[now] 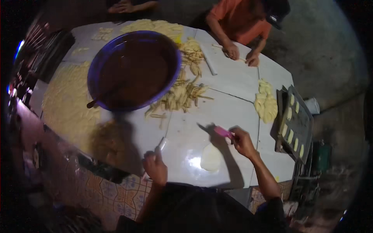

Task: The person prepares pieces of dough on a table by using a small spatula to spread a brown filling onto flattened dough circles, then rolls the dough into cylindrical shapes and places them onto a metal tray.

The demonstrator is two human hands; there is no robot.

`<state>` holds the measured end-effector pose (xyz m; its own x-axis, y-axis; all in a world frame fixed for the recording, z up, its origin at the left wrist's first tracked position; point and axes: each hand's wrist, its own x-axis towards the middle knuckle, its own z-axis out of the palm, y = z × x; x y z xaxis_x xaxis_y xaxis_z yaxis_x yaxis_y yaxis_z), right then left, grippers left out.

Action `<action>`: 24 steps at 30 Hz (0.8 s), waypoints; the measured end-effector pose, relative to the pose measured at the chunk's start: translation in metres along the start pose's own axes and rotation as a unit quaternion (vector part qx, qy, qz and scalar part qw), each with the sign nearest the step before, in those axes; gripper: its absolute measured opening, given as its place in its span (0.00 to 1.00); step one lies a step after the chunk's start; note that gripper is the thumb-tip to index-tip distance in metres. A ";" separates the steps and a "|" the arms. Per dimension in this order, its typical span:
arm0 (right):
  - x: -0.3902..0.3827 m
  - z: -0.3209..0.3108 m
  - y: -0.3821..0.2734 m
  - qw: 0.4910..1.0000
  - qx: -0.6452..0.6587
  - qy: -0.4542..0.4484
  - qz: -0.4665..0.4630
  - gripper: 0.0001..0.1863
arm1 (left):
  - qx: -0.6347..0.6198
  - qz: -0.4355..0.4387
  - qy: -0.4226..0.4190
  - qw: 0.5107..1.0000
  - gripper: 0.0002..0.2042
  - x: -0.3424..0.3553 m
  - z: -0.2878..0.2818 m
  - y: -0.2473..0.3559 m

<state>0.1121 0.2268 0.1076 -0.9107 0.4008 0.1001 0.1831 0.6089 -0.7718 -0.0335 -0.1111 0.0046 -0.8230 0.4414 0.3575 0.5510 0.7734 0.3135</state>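
My left hand (155,167) is wrapped round a white rolling rod (162,143) at the near edge of the table. Its ends stick out past my fingers. In my right hand (244,143) is a pink flat-headed tool (222,132), held above the tabletop and pointing left; I cannot make out its exact kind. A thin, pale sheet of dough (211,157) lies on the white table (186,136) between my hands, below the tool and touched by neither hand.
A large purple basin (90,77) of brown filling stands at the left, with a handle (91,104) over its rim. Beside it lie cut strips (182,97) and spread dough (62,97). Rightward are a dough lump (266,101) and baking trays (301,124). Another person (241,23) rolls across the table.
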 end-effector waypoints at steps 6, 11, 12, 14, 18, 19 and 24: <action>0.254 0.109 -0.179 0.920 -0.236 -0.194 -0.246 0.11 | 0.064 0.003 0.028 0.998 0.24 -0.042 0.017 -0.025; 0.353 0.212 -0.166 0.824 -0.312 -0.379 -0.284 0.04 | 0.048 -0.006 0.022 0.999 0.30 -0.046 0.024 -0.024; 0.369 0.219 -0.148 0.822 -0.317 -0.381 -0.280 0.04 | 0.008 -0.014 -0.021 1.000 0.31 -0.037 0.014 -0.017; 0.387 0.232 -0.131 0.793 -0.279 -0.476 -0.256 0.14 | -0.014 -0.032 -0.031 0.999 0.31 -0.037 0.014 -0.018; 0.364 0.212 -0.185 0.762 -0.215 -0.547 -0.271 0.20 | 0.049 -0.032 -0.018 0.998 0.30 -0.044 0.008 -0.017; 0.362 0.195 -0.193 0.770 -0.223 -0.536 -0.265 0.20 | 0.043 -0.018 -0.011 0.999 0.30 -0.046 0.017 -0.019; 0.332 0.093 -0.207 0.796 -0.118 -0.557 -0.205 0.24 | 0.065 -0.004 0.082 0.994 0.22 -0.044 0.045 -0.024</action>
<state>-0.2623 0.1706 0.2421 -0.6518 -0.6404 -0.4063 -0.2696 0.6964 -0.6651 -0.0166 -0.1287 -0.0584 -0.7881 0.3627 0.4974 0.5126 0.8341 0.2038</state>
